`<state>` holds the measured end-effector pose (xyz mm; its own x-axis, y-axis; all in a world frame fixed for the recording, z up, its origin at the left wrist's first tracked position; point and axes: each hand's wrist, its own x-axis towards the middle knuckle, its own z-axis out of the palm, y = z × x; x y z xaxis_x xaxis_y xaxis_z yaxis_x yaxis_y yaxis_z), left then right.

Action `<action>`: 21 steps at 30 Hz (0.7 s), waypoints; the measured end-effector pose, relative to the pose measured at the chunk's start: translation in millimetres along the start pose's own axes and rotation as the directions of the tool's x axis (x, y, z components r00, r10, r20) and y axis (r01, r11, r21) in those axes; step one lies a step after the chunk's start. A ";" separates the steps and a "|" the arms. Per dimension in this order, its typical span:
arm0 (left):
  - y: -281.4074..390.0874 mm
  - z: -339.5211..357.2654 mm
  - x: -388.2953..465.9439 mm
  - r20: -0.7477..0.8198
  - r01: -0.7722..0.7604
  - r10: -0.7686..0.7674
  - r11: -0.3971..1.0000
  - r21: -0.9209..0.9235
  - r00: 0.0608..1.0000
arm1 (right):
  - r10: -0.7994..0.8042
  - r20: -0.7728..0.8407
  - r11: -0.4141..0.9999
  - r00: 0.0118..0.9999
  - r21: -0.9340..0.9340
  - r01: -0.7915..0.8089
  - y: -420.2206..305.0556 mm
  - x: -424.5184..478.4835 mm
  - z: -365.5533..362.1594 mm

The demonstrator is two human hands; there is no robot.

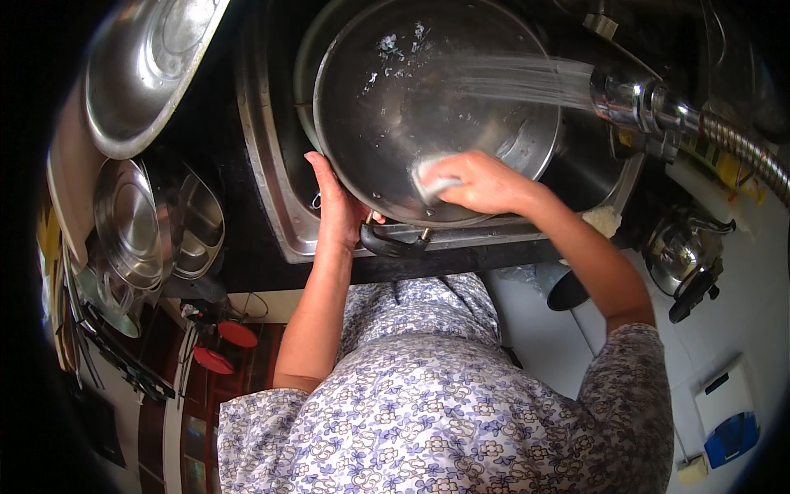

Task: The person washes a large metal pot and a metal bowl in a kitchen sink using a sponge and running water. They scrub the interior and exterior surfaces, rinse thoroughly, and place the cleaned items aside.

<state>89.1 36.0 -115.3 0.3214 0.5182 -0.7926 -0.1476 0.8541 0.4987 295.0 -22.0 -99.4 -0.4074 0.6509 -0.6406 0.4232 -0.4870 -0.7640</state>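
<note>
A large dark metal pot [395, 117] is tilted over the sink [271, 204], its inside turned up to me. My left hand [336, 207] grips its near left rim, beside a black loop handle [392, 242]. Inside the pot, my right hand [484, 185] presses a white scrubbing pad or cloth [432, 176] against the lower wall; hand and pad are slightly blurred. From the right, a chrome faucet sprayer [623, 92] sends a water jet [524, 80] into the pot. White foam or water flecks [395, 49] show on the far inner surface.
Stacked steel pans and a divided tray [200, 228] stand left of the sink, below a large metal basin [160, 62]. A pale sponge-like piece [602, 221] lies at the sink's right front edge. A steel kettle [682, 256] is at the right.
</note>
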 end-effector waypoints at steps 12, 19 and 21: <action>0.3 -6.4 -2.7 0.025 0.175 -0.180 0.976 0.131 0.983 | -0.008 -0.039 0.988 0.999 -0.152 0.002 -2.6 -16.1 24.4; -2.2 -4.5 -3.4 0.001 0.147 -0.148 0.982 0.116 0.989 | -0.116 -0.106 0.982 0.988 0.134 0.130 -18.9 8.1 37.8; 0.0 -4.9 -3.7 0.019 0.152 -0.155 0.981 0.125 0.988 | -0.017 0.039 0.996 0.999 -0.085 0.020 -18.7 -2.9 17.1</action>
<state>83.4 34.3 -114.1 0.3581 0.3785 -0.8535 0.0207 0.9107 0.4126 274.5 -24.7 -84.6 -0.4457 0.6358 -0.6302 0.4824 -0.4225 -0.7673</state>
